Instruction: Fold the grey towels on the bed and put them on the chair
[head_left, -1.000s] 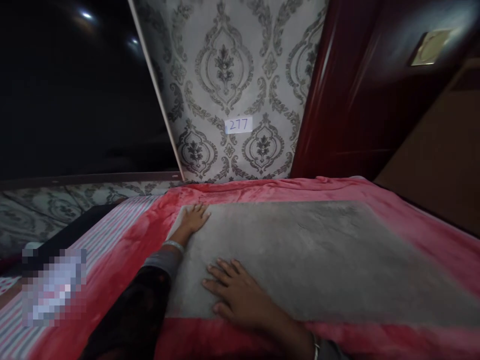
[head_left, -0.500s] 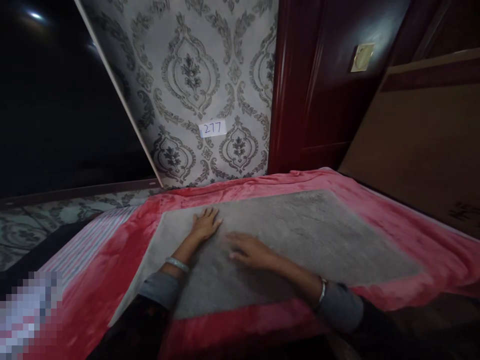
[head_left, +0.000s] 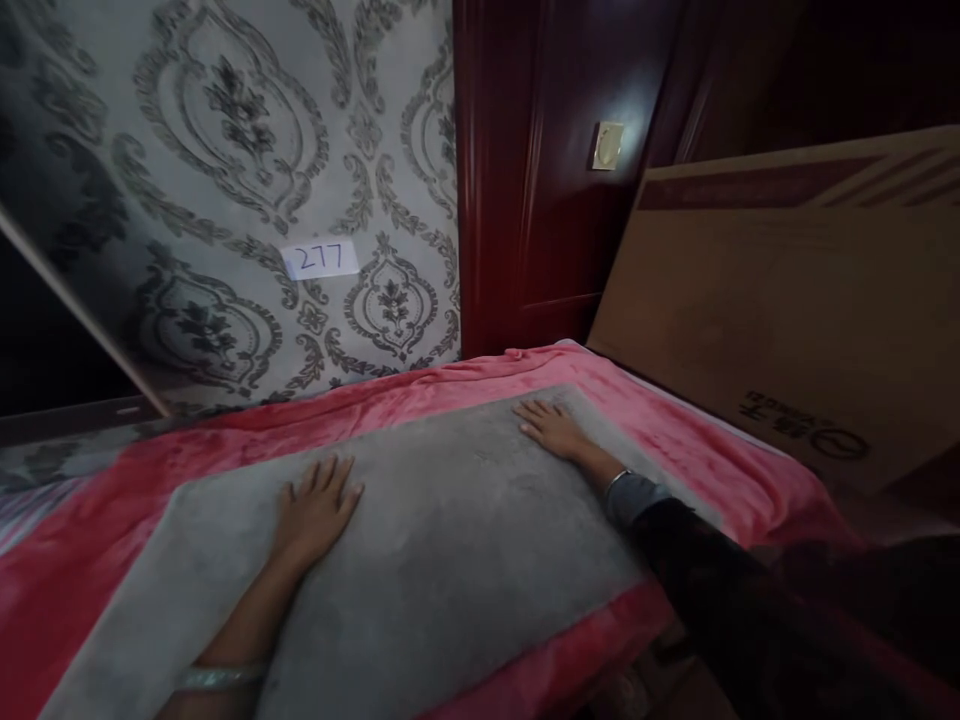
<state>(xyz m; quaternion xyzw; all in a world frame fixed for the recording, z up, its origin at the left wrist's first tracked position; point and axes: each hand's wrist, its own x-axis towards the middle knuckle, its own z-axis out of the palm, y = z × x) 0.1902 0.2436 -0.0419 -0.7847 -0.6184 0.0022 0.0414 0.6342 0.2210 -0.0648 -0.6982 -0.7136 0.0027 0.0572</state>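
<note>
- Head view: mat (head_left: 450, 560) lies flat under left hand (head_left: 315, 510) and right hand (head_left: 553, 428); long axis runs left to right.
- Fingers, both hands: spread, holding nothing; right set near mat's far right corner.
- Count: two hands, one mat, one blanket (head_left: 675, 440) beyond fingertips, one box (head_left: 765, 290) right of fingers.

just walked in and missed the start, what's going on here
A person has both bare hands on a grey cloth, palms down and fingers spread, gripping nothing. The left hand is on its left part; the right hand is near its far right corner. The cloth lies spread out on a red-pink blanket, which shows past its edges. Printed cardboard stands off to the right.
</note>
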